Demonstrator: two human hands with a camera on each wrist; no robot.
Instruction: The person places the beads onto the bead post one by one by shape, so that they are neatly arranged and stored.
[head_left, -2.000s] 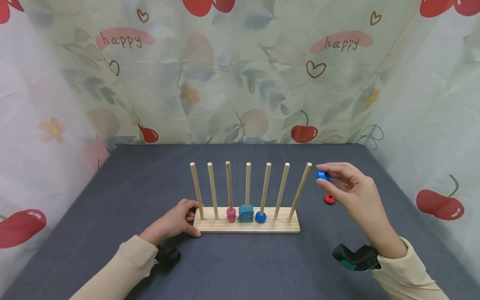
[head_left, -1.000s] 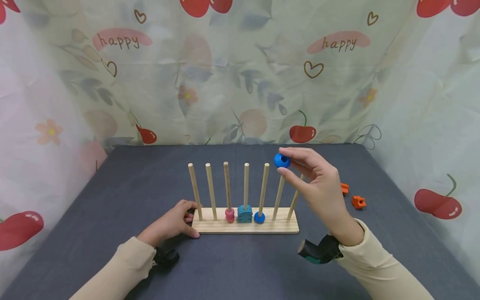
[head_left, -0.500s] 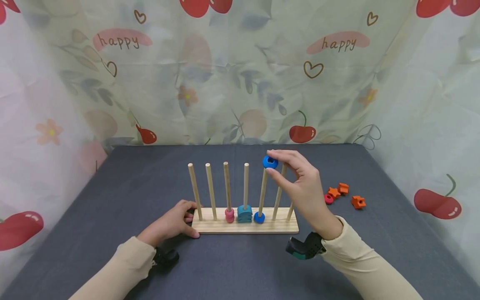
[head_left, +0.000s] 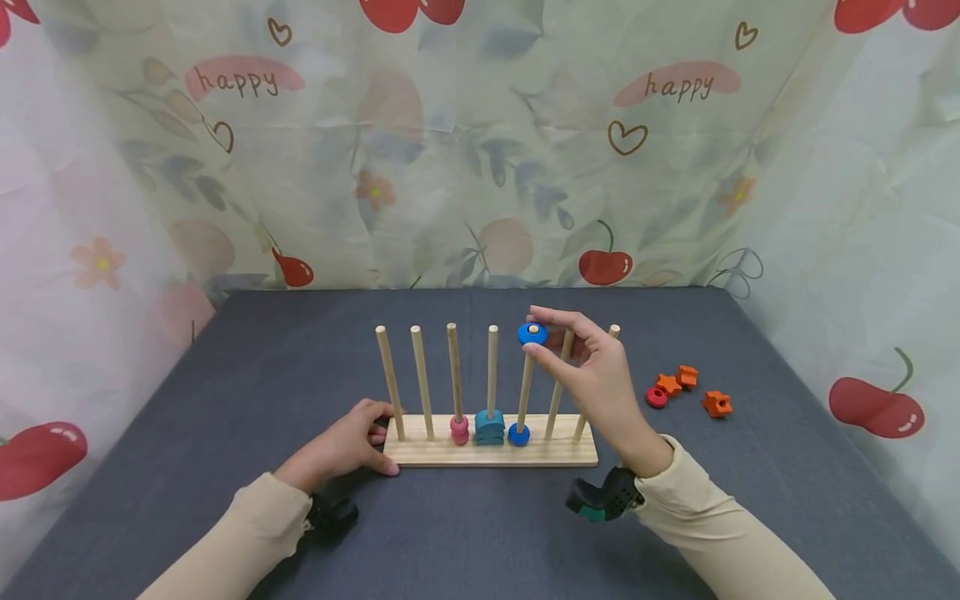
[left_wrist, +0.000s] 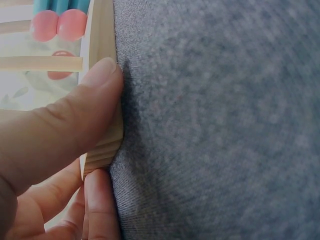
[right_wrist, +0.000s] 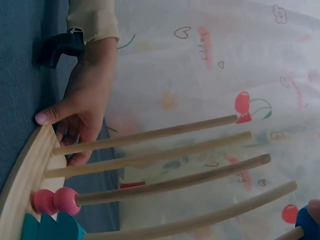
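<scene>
A wooden peg stand [head_left: 491,457] with a row of upright pegs stands on the dark table. My left hand [head_left: 348,442] grips its left end; in the left wrist view the thumb [left_wrist: 102,80] presses along the base. Between thumb and fingers, my right hand [head_left: 596,367] pinches a blue bead [head_left: 532,341] at the top of the fifth peg from the left, whose tip shows in the bead's hole. Low on that same peg sits another blue bead [head_left: 518,436]. Pink beads [head_left: 460,431] are on the third peg, and teal arched pieces [head_left: 490,429] on the fourth.
Right of the stand lie a red bead [head_left: 656,397], an orange star-shaped bead [head_left: 668,385] and two more orange pieces, one farther back [head_left: 687,377] and one to the right [head_left: 717,405]. A printed curtain [head_left: 450,167] encloses the table's back and sides.
My right hand has carried the blue bead leftward from beyond the last peg and lowered it over the fifth peg's tip. The left hand keeps its grip on the stand.
</scene>
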